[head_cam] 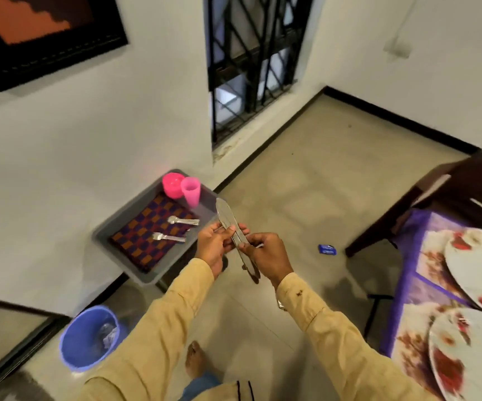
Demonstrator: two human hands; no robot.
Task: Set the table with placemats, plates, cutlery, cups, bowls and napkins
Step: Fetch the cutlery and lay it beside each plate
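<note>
We noted: plates (479, 256) laid at table (404, 296) edge. Left hand (215, 246), right hand (266, 253) fingers pinched knife (227, 217). Placemat (141, 241), forks (169, 237), cup (191, 191), bowl (172, 183) in tray (105, 230), unset.

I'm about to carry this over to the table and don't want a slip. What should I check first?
1. Grip on the knife: the left hand and the right hand both pinch it: ok.
2. Blade direction: the tip points away from the body: ok.
3. One knife or two in hand: blurred: cannot tell.
4. Plates ready: two lie on mats at the right: ok.
5. Floor toward them: a blue packet lies there: not ok.
6. Tray emptied: it holds a spoon, fork, cup and bowl: not ok.
</note>
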